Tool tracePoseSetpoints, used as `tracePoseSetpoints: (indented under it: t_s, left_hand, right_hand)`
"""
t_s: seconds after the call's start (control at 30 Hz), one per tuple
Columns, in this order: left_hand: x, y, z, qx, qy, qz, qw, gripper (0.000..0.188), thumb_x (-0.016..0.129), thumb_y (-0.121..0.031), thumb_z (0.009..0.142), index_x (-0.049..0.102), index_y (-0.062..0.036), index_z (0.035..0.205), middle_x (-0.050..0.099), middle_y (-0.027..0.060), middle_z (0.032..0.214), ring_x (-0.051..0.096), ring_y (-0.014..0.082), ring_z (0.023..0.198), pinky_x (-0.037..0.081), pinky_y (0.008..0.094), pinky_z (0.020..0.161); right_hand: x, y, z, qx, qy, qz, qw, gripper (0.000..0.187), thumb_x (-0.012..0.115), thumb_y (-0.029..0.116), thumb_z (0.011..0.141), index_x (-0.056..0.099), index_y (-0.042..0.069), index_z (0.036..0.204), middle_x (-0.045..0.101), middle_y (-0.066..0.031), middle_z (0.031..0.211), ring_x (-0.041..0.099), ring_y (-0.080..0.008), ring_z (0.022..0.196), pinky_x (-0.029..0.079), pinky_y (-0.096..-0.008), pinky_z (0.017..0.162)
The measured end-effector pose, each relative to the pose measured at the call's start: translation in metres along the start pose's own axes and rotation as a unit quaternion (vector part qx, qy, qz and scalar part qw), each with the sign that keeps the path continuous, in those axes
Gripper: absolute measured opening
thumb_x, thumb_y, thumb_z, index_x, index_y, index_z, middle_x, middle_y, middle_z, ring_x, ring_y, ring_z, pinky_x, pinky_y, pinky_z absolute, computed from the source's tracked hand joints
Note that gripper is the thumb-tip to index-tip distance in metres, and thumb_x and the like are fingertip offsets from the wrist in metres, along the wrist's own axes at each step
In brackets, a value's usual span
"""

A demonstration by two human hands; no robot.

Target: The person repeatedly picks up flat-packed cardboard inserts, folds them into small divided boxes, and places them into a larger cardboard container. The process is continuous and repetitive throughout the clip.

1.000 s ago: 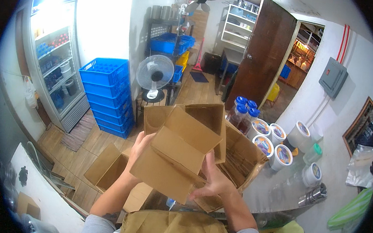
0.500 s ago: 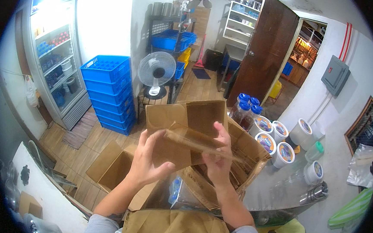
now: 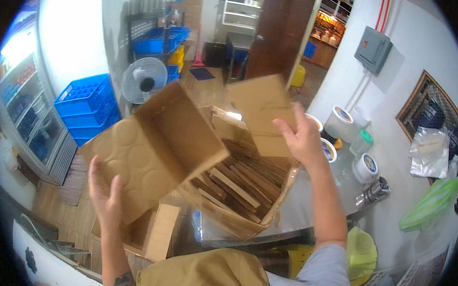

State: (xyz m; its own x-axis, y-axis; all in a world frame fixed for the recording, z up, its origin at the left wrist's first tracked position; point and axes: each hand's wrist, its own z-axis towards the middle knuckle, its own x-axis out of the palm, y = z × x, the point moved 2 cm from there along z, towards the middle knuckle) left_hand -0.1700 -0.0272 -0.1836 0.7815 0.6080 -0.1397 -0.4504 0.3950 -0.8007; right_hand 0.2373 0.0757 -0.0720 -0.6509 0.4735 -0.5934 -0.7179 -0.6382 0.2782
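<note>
My left hand (image 3: 105, 198) is closed on the edge of an open cardboard box (image 3: 187, 135), which is tilted, with its inside facing me. A wide flap with round dents hangs from its near side. My right hand (image 3: 304, 135) grips a flat cardboard piece (image 3: 260, 113) by its right edge, apart from the box. Below them stands a larger carton (image 3: 239, 230), filled with several upright cardboard strips (image 3: 236, 186). It rests on a metal-topped table (image 3: 315, 197). The far side of the carton is partly hidden behind the held pieces.
Another open cardboard box (image 3: 160, 231) stands low at the left. On the table's right are lidded tubs (image 3: 340, 121), a green-lidded jar (image 3: 361, 144) and a metal cylinder (image 3: 374, 191). Stacked blue crates (image 3: 85, 106) and a fan (image 3: 144, 79) stand farther left.
My hands have moved apart, the left one down and leftward, the right one up and rightward. The box has swung left, uncovering the strips in the carton. The view has turned right.
</note>
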Motion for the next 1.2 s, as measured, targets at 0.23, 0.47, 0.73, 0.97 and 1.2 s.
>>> tracePoseSetpoints:
  t_s: [0.23,0.47,0.73,0.97,1.2]
  left_hand:
    - [-0.031,0.057,-0.017,-0.135,-0.024,-0.089,0.987,0.06,0.057,0.002,0.089,0.035,0.005,0.145,0.037,0.0181,0.15,0.032,0.0246,0.141,0.027,0.036,0.116]
    - [-0.024,0.077,-0.036,-0.181,-0.04,-0.125,0.975,0.065,0.063,0.003,0.085,0.035,0.0049,0.144,0.036,0.018,0.15,0.033,0.0253,0.141,0.029,0.036,0.115]
    - [-0.02,0.071,-0.047,-0.18,-0.041,-0.084,0.979,0.068,0.066,-0.002,0.084,0.036,0.0051,0.144,0.037,0.0183,0.149,0.033,0.0264,0.141,0.026,0.0375,0.116]
    - [-0.014,0.066,-0.053,-0.178,-0.037,-0.073,0.981,0.069,0.065,-0.002,0.084,0.034,0.0052,0.145,0.036,0.0189,0.15,0.031,0.027,0.142,0.024,0.0376,0.117]
    - [-0.002,0.071,-0.048,-0.177,-0.021,-0.078,0.981,0.07,0.064,0.0,0.083,0.032,0.0054,0.146,0.035,0.0193,0.151,0.029,0.0271,0.143,0.024,0.0373,0.117]
  right_hand:
    - [0.04,-0.09,-0.036,0.035,0.223,-0.274,0.935,0.028,0.058,0.035,0.093,0.05,0.011,0.106,0.066,-0.0141,0.074,0.067,-0.0355,0.073,0.052,-0.0469,0.059]
    - [0.063,-0.092,0.003,0.021,0.174,-0.261,0.949,0.026,0.056,0.034,0.095,0.049,0.012,0.105,0.067,-0.0131,0.082,0.067,-0.0347,0.077,0.052,-0.047,0.06]
    - [0.1,-0.109,0.004,-0.03,0.261,-0.306,0.915,0.021,0.054,0.032,0.096,0.055,0.02,0.113,0.066,-0.011,0.083,0.069,-0.0309,0.079,0.055,-0.0435,0.063]
    - [0.12,-0.088,0.003,-0.065,0.341,-0.297,0.889,0.024,0.055,0.018,0.092,0.057,0.021,0.116,0.068,-0.0144,0.086,0.069,-0.0324,0.079,0.056,-0.0444,0.064]
    - [0.137,-0.134,0.064,0.057,0.463,-0.261,0.845,0.032,0.061,0.035,0.091,0.061,0.021,0.12,0.068,-0.0105,0.112,0.064,-0.031,0.106,0.052,-0.0449,0.086]
